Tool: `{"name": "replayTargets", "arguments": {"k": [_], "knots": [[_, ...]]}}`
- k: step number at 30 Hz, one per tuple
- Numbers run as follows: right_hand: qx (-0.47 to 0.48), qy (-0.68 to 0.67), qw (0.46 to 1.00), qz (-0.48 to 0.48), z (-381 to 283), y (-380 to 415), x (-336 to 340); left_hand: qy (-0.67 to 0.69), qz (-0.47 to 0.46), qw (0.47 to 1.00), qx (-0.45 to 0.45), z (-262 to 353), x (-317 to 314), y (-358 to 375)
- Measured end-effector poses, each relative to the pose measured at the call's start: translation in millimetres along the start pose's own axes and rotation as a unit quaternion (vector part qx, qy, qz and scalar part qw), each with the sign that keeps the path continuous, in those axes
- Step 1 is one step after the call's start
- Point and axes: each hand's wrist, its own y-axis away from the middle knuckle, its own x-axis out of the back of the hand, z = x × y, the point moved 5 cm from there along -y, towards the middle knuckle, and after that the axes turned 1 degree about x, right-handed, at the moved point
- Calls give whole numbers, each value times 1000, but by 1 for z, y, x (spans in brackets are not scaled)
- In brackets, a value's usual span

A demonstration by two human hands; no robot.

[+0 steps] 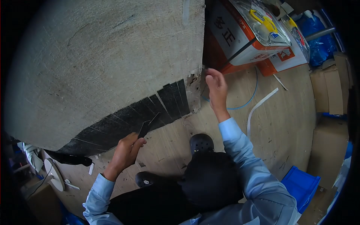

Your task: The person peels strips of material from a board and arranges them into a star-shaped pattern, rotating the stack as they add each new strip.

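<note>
Bench: a big bench (123, 56) has a pale, rough top, with worn, broken bits by its near right corner.
Black strip: the black strip (131, 116) runs along the near edge of the bench. Thin pale lines cross it, and there is a wider pale gap near its right end.
Left hand: the left hand (129, 148) is just off the near edge. Its thumb and fingers are closed on a thin dark tool (144, 129).
Dark tool: it sticks up and to the right from the hand, with its thin tip over the black strip. I cannot tell if the tip touches.
Right hand: the right hand (216, 90) is at the right edge, near the near right corner. Its thumb and first finger are bent close together; I cannot tell if they pinch anything.
Boxes: orange and white boxes (240, 41) sit past the right edge. The nearest has a yellow handle (263, 21) on top.
Floor: a blue loop (245, 105) and a long white strip (257, 108) lie on the wood-look floor (288, 116), right of the bench.
Feet: two dark shoes (201, 143) are below the near edge.
Bin: a blue bin (300, 187) is behind the right arm.
</note>
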Motion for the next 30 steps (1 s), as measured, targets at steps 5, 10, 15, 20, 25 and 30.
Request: {"name": "replayTargets", "arguments": {"k": [5,10,15,20,25,30], "knots": [[-54,188,961,-197,4,-23,-37,-18,2,1000,-4,0,-2,2],[-26,234,957,-172,10,-21,-30,-39,22,999,-12,3,5,7],[-159,-131,964,-171,76,-34,10,-29,25,999,-10,-1,13,0],[-263,-39,909,-321,68,-14,14,-38,20,999,-9,-5,13,-5],[-244,4,920,-307,46,-15,2,-51,14,998,-28,-4,11,-7],[-252,27,888,-383,17,-12,-4,-52,24,998,-33,-7,14,-10]]}}
